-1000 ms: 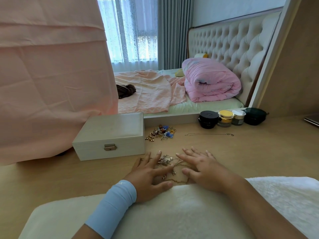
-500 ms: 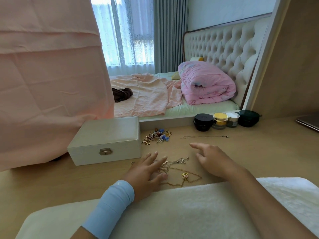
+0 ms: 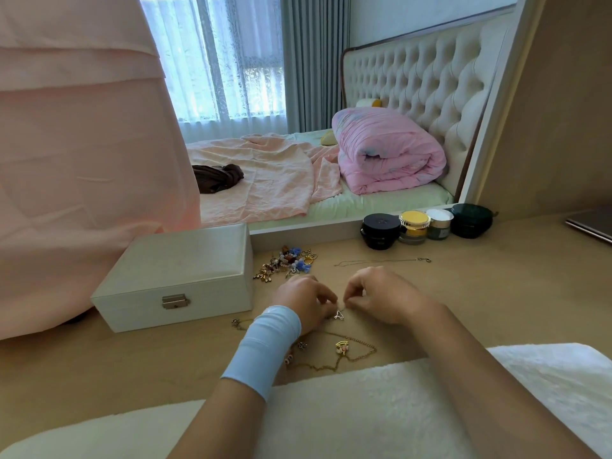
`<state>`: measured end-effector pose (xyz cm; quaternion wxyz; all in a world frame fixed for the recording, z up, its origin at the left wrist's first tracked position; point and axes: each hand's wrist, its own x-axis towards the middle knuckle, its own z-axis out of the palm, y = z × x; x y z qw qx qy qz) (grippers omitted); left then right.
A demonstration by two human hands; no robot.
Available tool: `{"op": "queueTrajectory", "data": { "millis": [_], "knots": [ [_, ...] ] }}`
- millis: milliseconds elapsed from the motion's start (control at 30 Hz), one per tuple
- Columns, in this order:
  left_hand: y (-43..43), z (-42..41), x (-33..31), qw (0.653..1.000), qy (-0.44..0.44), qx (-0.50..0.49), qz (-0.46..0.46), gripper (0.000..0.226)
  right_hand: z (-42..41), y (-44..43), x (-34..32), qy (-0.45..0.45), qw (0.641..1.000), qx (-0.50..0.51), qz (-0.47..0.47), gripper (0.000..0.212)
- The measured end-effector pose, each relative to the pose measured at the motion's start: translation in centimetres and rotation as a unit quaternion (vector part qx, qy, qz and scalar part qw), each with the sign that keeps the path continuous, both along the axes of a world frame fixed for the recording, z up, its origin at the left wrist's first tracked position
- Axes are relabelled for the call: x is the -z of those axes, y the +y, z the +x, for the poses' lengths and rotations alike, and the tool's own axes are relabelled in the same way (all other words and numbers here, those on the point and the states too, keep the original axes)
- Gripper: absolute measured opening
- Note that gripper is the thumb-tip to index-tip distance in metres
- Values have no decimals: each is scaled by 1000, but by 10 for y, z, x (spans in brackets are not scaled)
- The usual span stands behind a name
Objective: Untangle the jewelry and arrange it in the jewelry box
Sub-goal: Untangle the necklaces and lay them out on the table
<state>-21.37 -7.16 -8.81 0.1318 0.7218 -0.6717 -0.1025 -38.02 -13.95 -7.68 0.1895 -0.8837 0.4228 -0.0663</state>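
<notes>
You're barely started — your left hand [image 3: 304, 303] and right hand [image 3: 381, 296] both pinch a thin pendant chain [image 3: 338, 315] between them. The gold tangle [image 3: 344, 354] lies just beside your left wrist, unsorted. The jewelry box [image 3: 175, 276], left of that hand, is closed.

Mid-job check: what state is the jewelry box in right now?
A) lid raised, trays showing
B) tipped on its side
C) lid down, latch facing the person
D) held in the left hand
C: the jewelry box sits flat on the desk with its lid down and the latch on its front face, while the left hand and right hand pinch the pendant chain beside it.
</notes>
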Motion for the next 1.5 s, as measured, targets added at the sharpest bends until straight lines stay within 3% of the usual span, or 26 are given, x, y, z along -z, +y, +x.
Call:
{"op": "queueTrajectory", "data": {
  "millis": [167,267,367,433,533,667,900,1000,1100,1200,1333,1500],
  "knots": [
    [-2,9,9,999,13,17,-31,11,4,-5,5,-2,1000,-1,-12,10],
    [-3,11,11,999,11,19,-32,12,5,-7,10,-53,998,23,-2,12],
    [-4,12,13,995,82,1,-51,10,7,-9,13,-164,985,55,30,9],
    [-5,13,14,981,187,-4,-49,14,10,-8,13,-241,966,60,72,8],
    [-4,14,11,946,321,13,-36,15,15,-5,8,-353,922,70,143,11],
    [-2,20,2,931,358,24,-62,8,20,0,-2,-459,856,84,221,16],
    [4,33,-15,891,451,39,-38,14,26,0,-17,-616,694,135,348,16],
    [7,39,-19,874,485,37,-10,15,25,1,-23,-653,644,149,371,22],
    [10,41,-23,874,485,42,10,13,23,0,-24,-667,617,145,392,31],
    [11,42,-26,873,483,56,36,14,19,-4,-25,-657,626,148,393,27],
    [14,46,-29,846,522,66,86,20,13,-7,-24,-603,696,167,352,20],
    [19,55,-37,852,510,43,112,22,9,-9,-22,-546,753,192,313,9]
  ]
}}
